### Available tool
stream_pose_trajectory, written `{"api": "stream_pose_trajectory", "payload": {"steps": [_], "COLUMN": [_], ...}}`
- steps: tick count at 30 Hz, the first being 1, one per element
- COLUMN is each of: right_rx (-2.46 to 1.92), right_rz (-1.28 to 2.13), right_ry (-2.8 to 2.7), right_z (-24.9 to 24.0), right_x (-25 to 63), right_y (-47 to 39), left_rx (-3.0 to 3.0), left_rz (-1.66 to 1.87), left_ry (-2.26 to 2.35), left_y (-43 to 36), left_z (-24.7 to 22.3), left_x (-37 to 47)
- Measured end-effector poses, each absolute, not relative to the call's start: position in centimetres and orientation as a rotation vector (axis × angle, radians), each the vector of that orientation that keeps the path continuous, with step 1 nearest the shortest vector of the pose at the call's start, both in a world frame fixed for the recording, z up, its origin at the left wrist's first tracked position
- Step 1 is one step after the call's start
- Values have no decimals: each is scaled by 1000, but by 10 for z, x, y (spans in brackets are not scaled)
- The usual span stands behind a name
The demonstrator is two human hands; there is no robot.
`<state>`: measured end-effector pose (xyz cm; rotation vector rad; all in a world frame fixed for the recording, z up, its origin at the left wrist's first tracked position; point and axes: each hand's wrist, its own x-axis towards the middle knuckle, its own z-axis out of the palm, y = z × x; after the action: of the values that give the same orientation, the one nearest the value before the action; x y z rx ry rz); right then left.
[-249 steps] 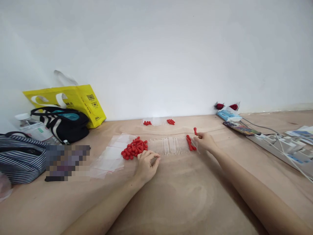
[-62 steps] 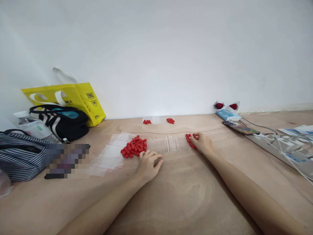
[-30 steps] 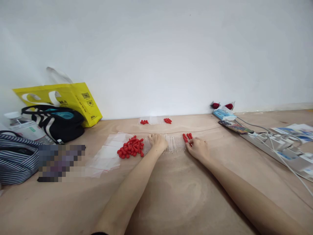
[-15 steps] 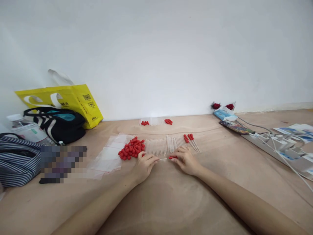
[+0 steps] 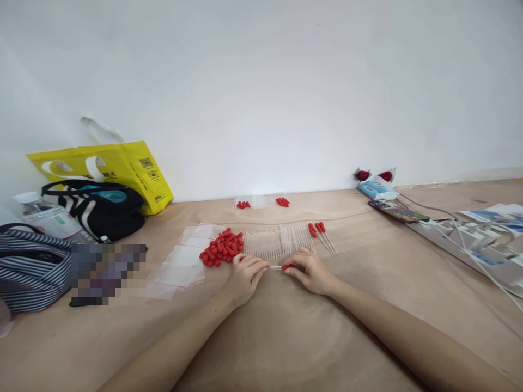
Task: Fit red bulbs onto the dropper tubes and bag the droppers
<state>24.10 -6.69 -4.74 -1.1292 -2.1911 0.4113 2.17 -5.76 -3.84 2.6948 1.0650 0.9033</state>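
Observation:
Between the fingers of my left hand is a thin clear glass dropper tube, held level just above the table. My right hand pinches a red rubber dropper bulb, which meets the tube's right end; how far the tube sits inside it I cannot tell. Beyond my hands lies a row of clear glass tubes. A heap of red rubber bulbs is left of the row, close to my left hand. Several droppers with red bulbs lie at the row's right end.
Clear plastic bags lie left of the heap, and more bags with red bulbs rest near the wall. A yellow bag, a black pouch and a striped bag stand left. Right are a power strip and cables.
The red bulb and the glass tube, apart with a small gap earlier, now meet end to end. Both hands have otherwise barely moved.

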Motion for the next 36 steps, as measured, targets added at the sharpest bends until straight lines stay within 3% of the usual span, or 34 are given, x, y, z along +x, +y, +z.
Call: {"api": "stream_pose_trajectory", "payload": {"steps": [9,36], "right_rx": [-1027,-861], "right_rz": [468,223], "right_ry": [-2199,-2203], "right_z": [-45,-48], "right_x": [239,233], "right_y": [-67,-68], "left_rx": [2731,2835], "left_rz": [950,952], "left_ry": [1019,1026], "left_y": [-58,-69], "left_z": [-39,-37], "left_x": [24,32]}}
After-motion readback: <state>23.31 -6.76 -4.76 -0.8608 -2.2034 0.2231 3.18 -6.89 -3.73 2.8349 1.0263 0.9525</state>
